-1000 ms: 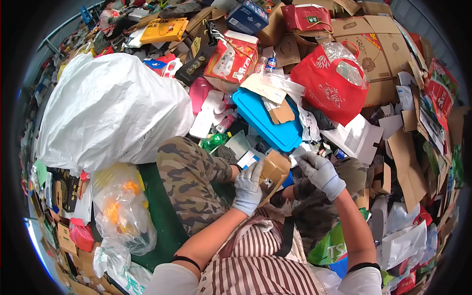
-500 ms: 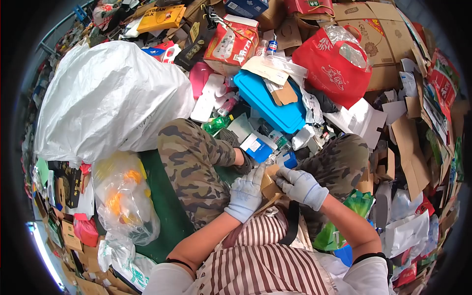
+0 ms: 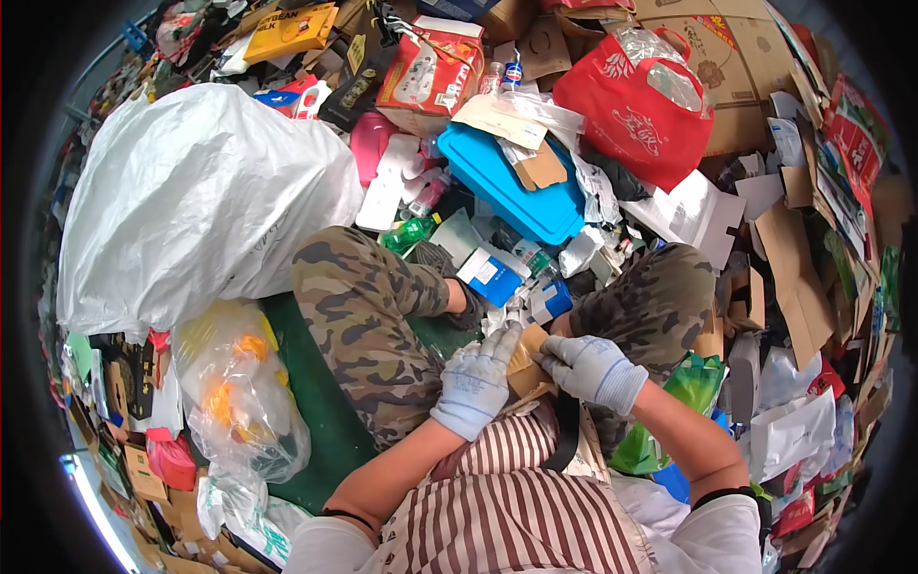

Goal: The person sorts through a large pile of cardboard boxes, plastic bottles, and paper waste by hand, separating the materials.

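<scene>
Both hands wear pale gloves and meet at a small brown cardboard piece (image 3: 529, 368) above my lap. My left hand (image 3: 475, 383) lies along its left side, fingers together and pointing up. My right hand (image 3: 590, 368) grips its upper right edge with bent fingers. Just beyond the fingertips are a blue and white box (image 3: 493, 277) and a second blue box (image 3: 551, 301). A striped apron (image 3: 521, 521) covers my front, and my crossed legs in camouflage trousers (image 3: 354, 316) lie on both sides.
A big white sack (image 3: 201, 206) lies at the left, above a clear plastic bag (image 3: 244, 392). Ahead are a blue lid (image 3: 516, 187), a red bag (image 3: 636, 110) and a red box (image 3: 430, 77). Flattened cardboard (image 3: 794, 277) and a green bag (image 3: 674, 411) are at the right.
The view has shifted slightly, so the surroundings sit a little further left and higher ahead. Both hands remain at the cardboard piece, which shows a bit more of its face.
</scene>
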Tool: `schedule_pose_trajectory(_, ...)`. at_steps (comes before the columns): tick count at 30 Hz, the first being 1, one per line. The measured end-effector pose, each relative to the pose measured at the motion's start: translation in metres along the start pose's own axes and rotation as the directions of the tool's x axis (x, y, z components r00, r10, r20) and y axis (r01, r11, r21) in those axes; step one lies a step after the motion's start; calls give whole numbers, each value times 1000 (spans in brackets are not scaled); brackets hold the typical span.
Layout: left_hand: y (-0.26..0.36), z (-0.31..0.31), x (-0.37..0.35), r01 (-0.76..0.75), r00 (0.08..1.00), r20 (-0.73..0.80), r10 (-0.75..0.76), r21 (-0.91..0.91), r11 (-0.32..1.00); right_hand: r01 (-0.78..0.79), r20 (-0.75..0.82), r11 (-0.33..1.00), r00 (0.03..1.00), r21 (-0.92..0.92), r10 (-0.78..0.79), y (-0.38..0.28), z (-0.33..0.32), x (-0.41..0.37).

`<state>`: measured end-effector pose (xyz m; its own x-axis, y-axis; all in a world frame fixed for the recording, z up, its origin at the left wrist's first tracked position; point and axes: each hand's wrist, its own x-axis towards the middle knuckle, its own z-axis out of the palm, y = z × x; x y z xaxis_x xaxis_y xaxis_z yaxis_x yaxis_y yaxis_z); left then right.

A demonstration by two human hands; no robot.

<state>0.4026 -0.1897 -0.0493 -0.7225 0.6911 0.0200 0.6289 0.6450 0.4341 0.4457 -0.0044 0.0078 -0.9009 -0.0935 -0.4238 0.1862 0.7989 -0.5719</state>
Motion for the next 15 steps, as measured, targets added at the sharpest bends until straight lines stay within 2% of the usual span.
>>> schedule_pose_trajectory(3, 4, -3, 3, -38, 998, 45, 36, 58, 998, -48, 103, 991, 993, -126, 61, -7, -9, -1)
schedule_pose_trajectory(6, 5, 0, 5, -44, 988, 151, 39, 32, 999, -29, 110, 987, 993, -161, 47, -5, -11, -7)
schedule_pose_trajectory(9, 11, -9, 15, 6, 964, 265, 7, -49, 999, 25, 53, 990, 998, -139, -18, 5, -3, -10)
schedule_pose_trajectory(12, 0, -17, 26, 88, 916, 400, -9, -180, 980, 0, 78, 987, 997, -162, 12, 12, 15, -14)
schedule_pose_trajectory(13, 0, -19, 26, 105, 926, 378, -25, -191, 976, 15, 13, 986, 1000, -163, -13, 16, 23, -16)
schedule_pose_trajectory(15, 1, -33, 38, 126, 881, 470, -55, -122, 984, 63, 31, 962, 998, -265, -57, 14, 16, -13)
